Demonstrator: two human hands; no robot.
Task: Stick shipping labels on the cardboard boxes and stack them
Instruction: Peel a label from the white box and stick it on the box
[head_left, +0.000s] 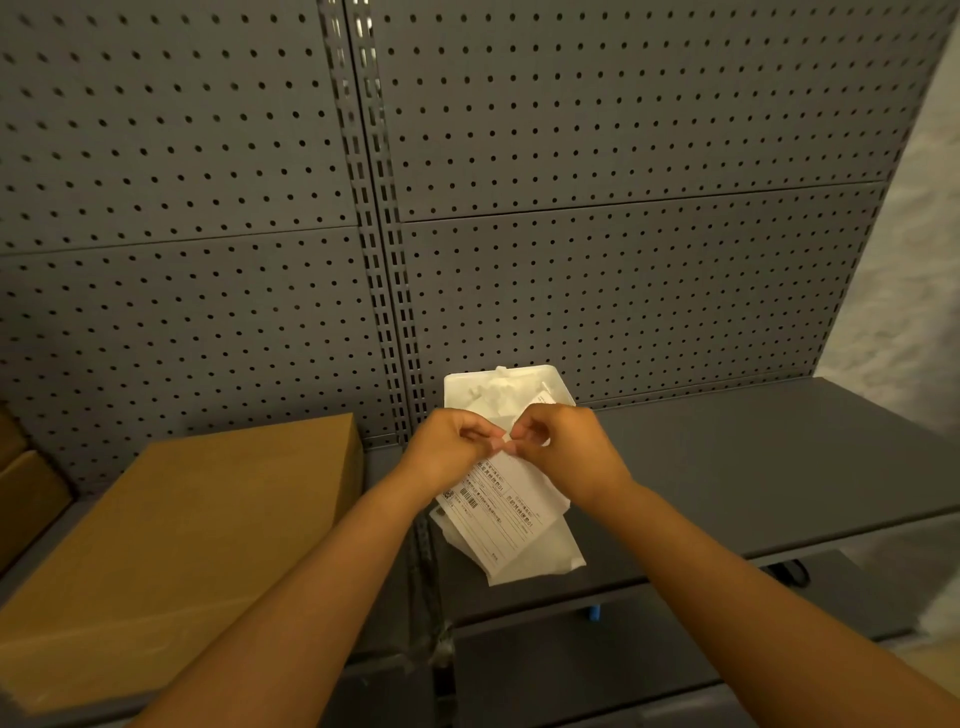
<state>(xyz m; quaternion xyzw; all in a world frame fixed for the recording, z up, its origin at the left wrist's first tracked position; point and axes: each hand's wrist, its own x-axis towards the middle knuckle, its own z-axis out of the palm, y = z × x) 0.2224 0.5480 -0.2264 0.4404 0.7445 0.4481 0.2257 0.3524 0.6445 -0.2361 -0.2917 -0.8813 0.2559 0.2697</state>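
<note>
Head view: left hand (451, 447) and right hand (563, 451) both pinch, fingers curled, the top edge of a white printed shipping label (501, 506) above a white plastic tray (457, 384).

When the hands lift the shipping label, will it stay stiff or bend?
The shipping label is a thin sheet pinched at its top edge by the left hand and right hand, so it is probably floppy and very light. It may curl once peeled.

The label (501, 512) has print too small to read, and its upper corner is covered by the fingertips of both hands. At the left edge, brown boxes (21, 488) are cut off. A blue object (595, 612) under the shelf is mostly hidden.
</note>
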